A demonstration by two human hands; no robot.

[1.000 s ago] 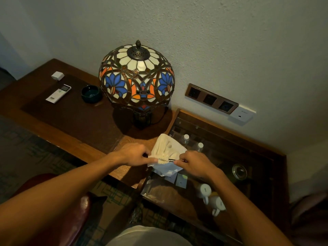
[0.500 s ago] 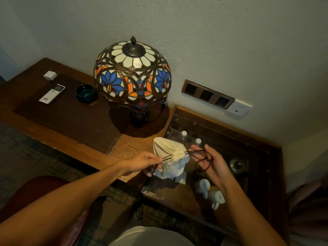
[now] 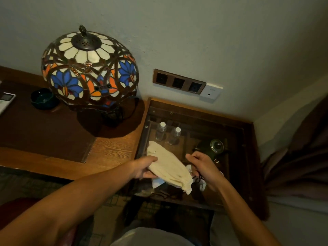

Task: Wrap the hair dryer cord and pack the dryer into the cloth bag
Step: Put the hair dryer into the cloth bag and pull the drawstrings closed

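Note:
A cream cloth bag [image 3: 168,166], full and bulging, lies tilted over the glass-topped part of the desk, its gathered mouth pointing down to the right. My left hand [image 3: 144,167] grips the bag from the left and underneath. My right hand [image 3: 202,167] is just right of the mouth, fingers curled around the dark drawstring [image 3: 198,178]. The hair dryer and its cord are hidden, presumably inside the bag.
A stained-glass lamp [image 3: 89,68] stands on the wooden desk [image 3: 113,150] to the left. Under the glass top [image 3: 236,157] are two water bottles [image 3: 167,132], a kettle [image 3: 213,147] and white cups. A socket strip [image 3: 179,83] sits on the wall. A remote and dark bowl [image 3: 43,98] lie far left.
The bag has tipped from upright to slanting, mouth down-right. My left hand moved from the drawstring onto the bag's body. My right hand drew the string in close to the mouth.

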